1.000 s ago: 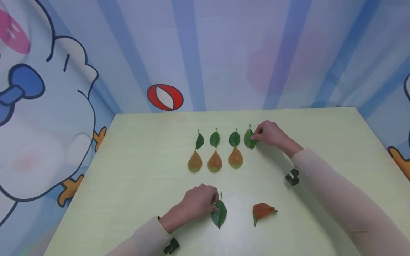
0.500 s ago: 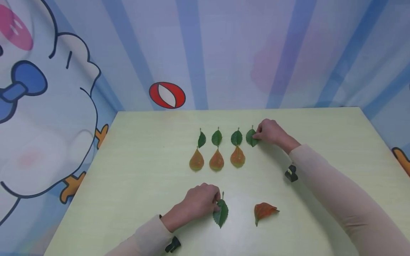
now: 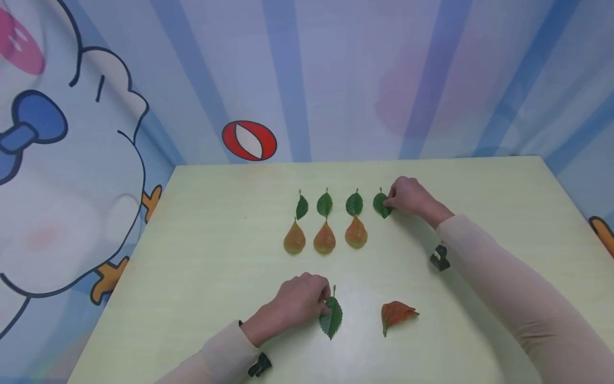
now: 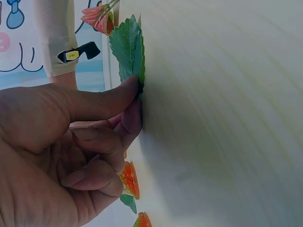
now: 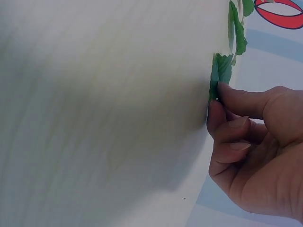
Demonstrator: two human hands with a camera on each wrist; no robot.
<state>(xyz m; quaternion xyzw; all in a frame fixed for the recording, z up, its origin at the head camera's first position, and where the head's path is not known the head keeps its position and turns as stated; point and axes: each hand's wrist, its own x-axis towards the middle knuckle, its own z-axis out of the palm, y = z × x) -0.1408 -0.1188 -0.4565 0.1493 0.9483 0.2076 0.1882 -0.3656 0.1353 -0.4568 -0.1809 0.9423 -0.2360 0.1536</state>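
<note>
In the head view my right hand [image 3: 412, 198] pinches the edge of a green leaf [image 3: 380, 204] at the right end of a row of green leaves. Thumb and forefinger hold that leaf in the right wrist view too, close to the tabletop. Nearer to me, my left hand [image 3: 301, 300] pinches a larger toothed green leaf [image 3: 332, 321] by its side, its stalk pointing away from me. The left wrist view shows this leaf [image 4: 127, 49] between thumb and forefinger. Below the row lie three orange-yellow, pear-shaped leaves [image 3: 324, 240], each under a green leaf [image 3: 324, 205].
A curled reddish-orange leaf [image 3: 397, 316] lies on the pale table [image 3: 216, 229], right of my left hand. Behind the table rises a blue striped backdrop [image 3: 345, 80] with cartoon figures and a red-and-white ball print [image 3: 249, 140].
My right hand has shifted the green leaf slightly right, widening its gap from the neighbouring leaf. My left hand still holds its leaf in nearly the same place.
</note>
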